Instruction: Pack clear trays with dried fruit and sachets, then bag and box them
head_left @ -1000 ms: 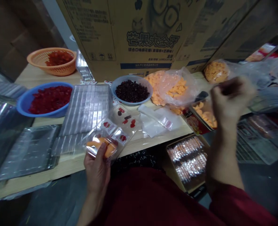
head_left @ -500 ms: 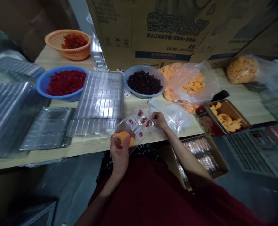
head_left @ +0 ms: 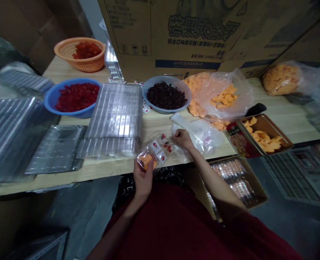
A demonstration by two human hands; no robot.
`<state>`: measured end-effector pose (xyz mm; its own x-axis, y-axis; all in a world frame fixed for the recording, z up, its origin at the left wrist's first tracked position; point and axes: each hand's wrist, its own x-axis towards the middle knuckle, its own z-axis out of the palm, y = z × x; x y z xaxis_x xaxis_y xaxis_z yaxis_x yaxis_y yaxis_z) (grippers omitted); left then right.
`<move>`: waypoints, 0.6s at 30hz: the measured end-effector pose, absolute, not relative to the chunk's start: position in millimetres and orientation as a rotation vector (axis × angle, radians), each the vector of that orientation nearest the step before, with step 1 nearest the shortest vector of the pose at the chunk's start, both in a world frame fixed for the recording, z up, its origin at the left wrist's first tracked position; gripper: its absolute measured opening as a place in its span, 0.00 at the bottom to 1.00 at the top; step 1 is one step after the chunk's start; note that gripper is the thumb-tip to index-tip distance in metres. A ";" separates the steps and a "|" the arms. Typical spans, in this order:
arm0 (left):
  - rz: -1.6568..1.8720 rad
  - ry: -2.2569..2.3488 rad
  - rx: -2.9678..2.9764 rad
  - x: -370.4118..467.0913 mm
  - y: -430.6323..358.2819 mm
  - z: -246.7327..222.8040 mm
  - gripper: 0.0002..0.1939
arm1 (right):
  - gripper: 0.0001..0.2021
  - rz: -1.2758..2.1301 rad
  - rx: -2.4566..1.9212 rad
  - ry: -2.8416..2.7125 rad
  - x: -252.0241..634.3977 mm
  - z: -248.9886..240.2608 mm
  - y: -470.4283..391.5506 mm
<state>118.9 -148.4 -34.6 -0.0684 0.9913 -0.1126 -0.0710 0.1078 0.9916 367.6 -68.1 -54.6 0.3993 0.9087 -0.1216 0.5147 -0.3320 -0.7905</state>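
My left hand (head_left: 143, 177) grips the near end of a small clear plastic tray (head_left: 156, 151) at the front edge of the wooden table (head_left: 100, 168). The tray holds orange pieces at my end and small red and dark sweets in its far pockets. My right hand (head_left: 182, 138) pinches the tray's far end, beside a pile of clear plastic bags (head_left: 200, 133). Both sleeves are dark red.
A stack of empty clear trays (head_left: 116, 115) lies left of my hands. Behind stand a blue bowl of red sweets (head_left: 74, 97), an orange basket (head_left: 81, 54), a bowl of dark sweets (head_left: 167, 94), bags of orange pieces (head_left: 219, 97), a metal tin (head_left: 263, 135) and cardboard boxes (head_left: 176, 32).
My right hand came down from the upper right and took the far end of the small tray. The view has shifted left and closer.
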 end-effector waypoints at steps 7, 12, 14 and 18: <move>1.150 1.201 1.152 122.3 -159.8 -27.9 0.17 | 0.05 0.695 -2.058 -1.133 364.7 -54.0 -61.6; 1.148 1.180 1.078 124.8 -153.2 -29.3 0.18 | 0.06 0.817 -1.987 -1.153 367.8 -49.8 -58.0; 1.142 1.194 1.049 124.9 -148.8 -31.6 0.18 | 0.07 0.941 -1.922 -1.193 371.9 -46.6 -56.8; 1.137 1.183 0.991 122.6 -143.3 -33.8 0.19 | 0.09 1.183 -1.806 -1.264 383.4 -39.4 -54.0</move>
